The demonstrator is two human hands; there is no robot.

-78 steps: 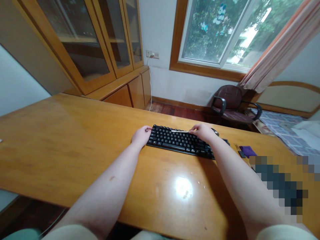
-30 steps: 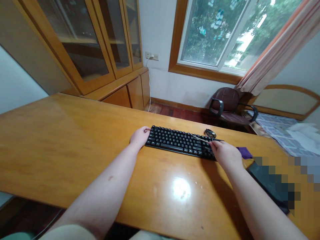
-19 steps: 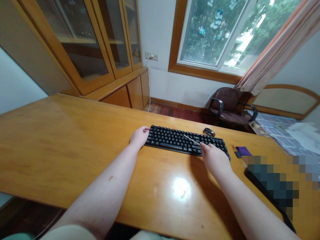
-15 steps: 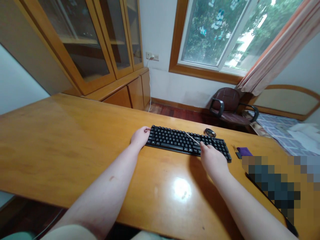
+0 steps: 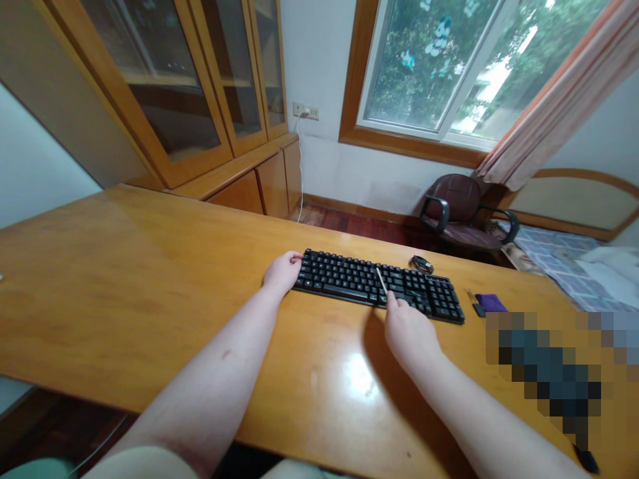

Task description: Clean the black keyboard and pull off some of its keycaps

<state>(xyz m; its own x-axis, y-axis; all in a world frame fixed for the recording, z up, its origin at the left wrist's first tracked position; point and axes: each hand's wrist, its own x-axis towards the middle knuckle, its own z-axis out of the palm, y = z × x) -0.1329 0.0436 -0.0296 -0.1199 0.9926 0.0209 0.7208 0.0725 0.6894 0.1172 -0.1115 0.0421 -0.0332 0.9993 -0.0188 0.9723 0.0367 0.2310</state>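
Stick (image 5: 381, 279) in right hand (image 5: 410, 328), over keyboard (image 5: 339, 275)

We can read no word, number or brand with certainty here. Pale characters dot the keys (image 5: 334, 271) of a black keyboard (image 5: 359, 276), but they are too small for us to tell one letter or digit from another. Light markings on the panel (image 5: 437, 279) above the number pad (image 5: 444, 301) at its right end are just as illegible to us. Blue-and-white stickers (image 5: 439, 36) on the window glass (image 5: 409, 93) show figure-like shapes, and we can make out no lettering among them.
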